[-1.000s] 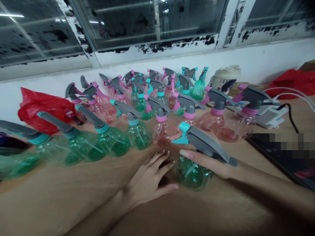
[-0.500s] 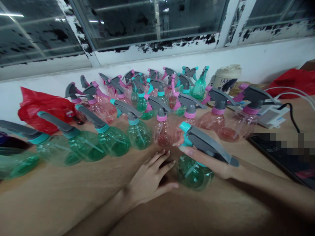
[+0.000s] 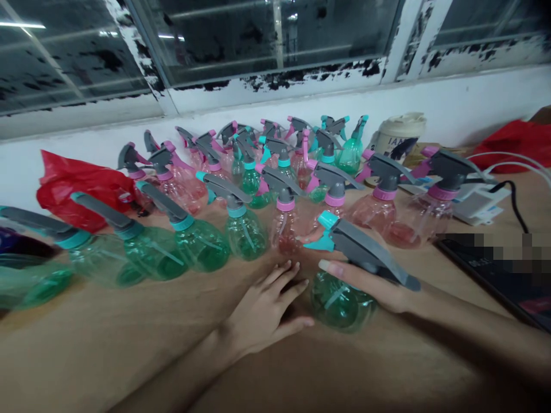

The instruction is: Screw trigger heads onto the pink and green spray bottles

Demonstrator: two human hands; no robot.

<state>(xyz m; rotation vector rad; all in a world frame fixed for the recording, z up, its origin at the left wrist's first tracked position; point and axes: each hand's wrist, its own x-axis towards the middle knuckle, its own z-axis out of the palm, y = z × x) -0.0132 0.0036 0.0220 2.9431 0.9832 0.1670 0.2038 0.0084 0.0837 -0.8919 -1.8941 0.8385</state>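
Observation:
A green spray bottle [image 3: 344, 312] with a grey and turquoise spray head stands upright on the wooden table [image 3: 172, 350]. My right hand [image 3: 376, 287] is wrapped round its neck, with the thumb along the near side and a fingertip showing by the turquoise trigger. The trigger sticks out forward, and most fingers are hidden behind the bottle. Just left of it, my left hand [image 3: 260, 315] lies palm down on the table, fingers stretched out, holding nothing. A pink spray bottle [image 3: 284, 232] stands ahead of both hands.
Green spray bottles [image 3: 202, 246] line the left and pink ones [image 3: 374, 209] the right, with several more behind. A red plastic bag [image 3: 86, 189] is at the left. On the right are a phone [image 3: 477, 275], a white power strip [image 3: 480, 201] with cables, and a paper cup [image 3: 398, 137].
Half a second ago the trigger was squeezed back toward the neck; now it is out forward again, as at first. My left hand has stayed put. The view has shifted slightly.

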